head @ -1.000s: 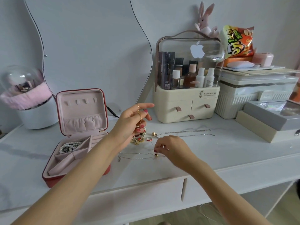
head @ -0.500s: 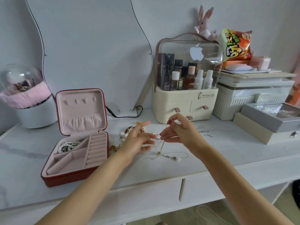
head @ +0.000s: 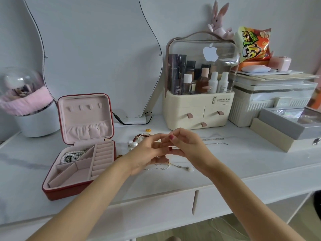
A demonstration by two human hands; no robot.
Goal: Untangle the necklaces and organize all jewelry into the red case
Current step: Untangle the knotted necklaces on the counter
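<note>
The red case (head: 69, 192) lies open at the left of the white dresser top, with a pearl piece (head: 71, 156) in its back left compartment. My left hand (head: 147, 153) and my right hand (head: 189, 146) meet fingertip to fingertip above the table. Both pinch a thin necklace chain (head: 173, 166), which trails down to the table and ends in a small pearl. The chain between my fingers is mostly hidden. A red bead bracelet (head: 142, 136), white pearl earrings (head: 132, 144) and a small gold piece (head: 148, 130) lie behind my left hand. Two silver chains (head: 213, 141) stretch to the right.
A cream cosmetics organiser (head: 198, 108) stands right behind my hands. Grey and beige boxes (head: 281, 129) sit at the right. A white pot with pink trim (head: 34, 119) stands far left. A mirror (head: 97, 58) leans on the wall, its black cable (head: 135, 122) on the table.
My left hand set down the bracelet bunch it held and came to the chain. My right hand lifted the chain off the table, and both hands have closed in on each other.
</note>
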